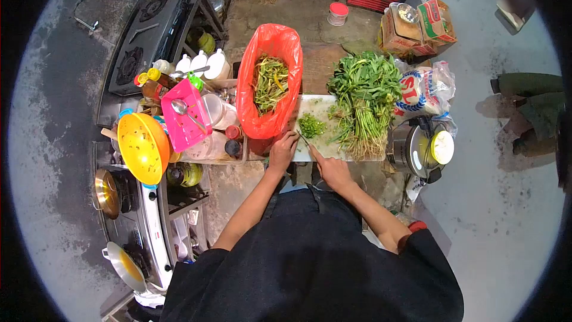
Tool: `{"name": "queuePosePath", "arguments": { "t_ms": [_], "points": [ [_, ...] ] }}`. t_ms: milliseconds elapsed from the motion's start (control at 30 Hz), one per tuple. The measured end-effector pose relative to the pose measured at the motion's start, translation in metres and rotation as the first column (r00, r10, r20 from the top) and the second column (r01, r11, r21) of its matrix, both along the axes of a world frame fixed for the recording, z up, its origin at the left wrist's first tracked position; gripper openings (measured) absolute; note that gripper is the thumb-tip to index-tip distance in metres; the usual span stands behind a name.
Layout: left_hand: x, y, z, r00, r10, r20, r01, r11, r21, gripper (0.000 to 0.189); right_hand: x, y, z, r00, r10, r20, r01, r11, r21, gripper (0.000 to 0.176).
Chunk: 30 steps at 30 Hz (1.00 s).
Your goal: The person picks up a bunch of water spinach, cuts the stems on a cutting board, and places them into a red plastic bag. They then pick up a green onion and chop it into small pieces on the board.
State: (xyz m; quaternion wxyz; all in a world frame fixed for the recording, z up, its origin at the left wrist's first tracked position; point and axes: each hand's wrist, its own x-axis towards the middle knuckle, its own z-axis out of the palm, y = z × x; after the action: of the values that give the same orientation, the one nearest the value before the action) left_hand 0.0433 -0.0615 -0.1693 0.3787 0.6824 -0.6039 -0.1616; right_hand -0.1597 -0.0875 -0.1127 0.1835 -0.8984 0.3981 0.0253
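My right hand grips a knife, its blade pointing up and left over the near edge of the white cutting board. Beside the blade, my left hand has its fingers bunched together at the board's left edge; whatever they hold is too small to make out. Just beyond both hands lies a small heap of chopped greens. To the right, a large bundle of leafy greens rests across the board, its stems and roots towards me. A red plastic bag stands open at the left, with cut stems and leaves inside.
On the left are a pink tray with a spoon, an orange colander, bottles and jars. Farther left stand stoves with pans. A pot and a white printed sack sit at the right. Another person's legs show far right.
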Motion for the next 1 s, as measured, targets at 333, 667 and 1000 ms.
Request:
{"name": "queuePosePath", "arguments": {
  "t_ms": [333, 667, 1000],
  "points": [
    [-0.002, 0.0, 0.004, 1.0, -0.005, -0.028, 0.005, 1.0, -0.011, 0.016, 0.009, 0.003, -0.036, 0.997, -0.047, 0.054, 0.049, 0.998, -0.046, 0.079],
    [0.001, 0.003, 0.006, 1.0, -0.018, -0.018, 0.018, 1.0, -0.008, 0.02, 0.001, 0.004, -0.04, 0.998, -0.023, 0.062, 0.029, 0.995, -0.1, 0.077],
    [0.003, -0.001, 0.004, 0.999, -0.012, -0.038, 0.012, 1.0, -0.021, 0.017, -0.002, 0.002, -0.011, 0.999, 0.003, 0.036, 0.0, 0.997, -0.083, 0.073]
  ]
}}
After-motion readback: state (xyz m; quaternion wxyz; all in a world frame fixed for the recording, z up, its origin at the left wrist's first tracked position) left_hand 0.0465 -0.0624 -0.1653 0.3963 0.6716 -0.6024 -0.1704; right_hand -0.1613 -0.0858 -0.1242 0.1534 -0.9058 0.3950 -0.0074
